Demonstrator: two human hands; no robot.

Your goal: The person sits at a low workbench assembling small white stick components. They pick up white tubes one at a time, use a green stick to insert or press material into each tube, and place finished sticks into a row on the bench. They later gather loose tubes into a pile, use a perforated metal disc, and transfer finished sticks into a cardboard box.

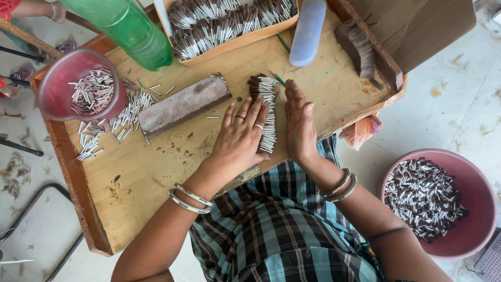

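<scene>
Both hands lay flat with straight fingers, the left hand [241, 137] resting on the row of silver-tipped sticks [268, 115] and the right hand [300, 124] pressing its edge, grasping nothing.

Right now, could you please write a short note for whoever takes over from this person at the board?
Left hand: open, flat, fingers on the row of sticks.
Right hand: open, on edge against the row's right side.
The row lies mid-board, squared between both hands. Block lies to its left.
Done: full tray at the far edge.
Left: loose sticks at the board's left, a small bowl, and a big bowl on the floor to the right.
</scene>
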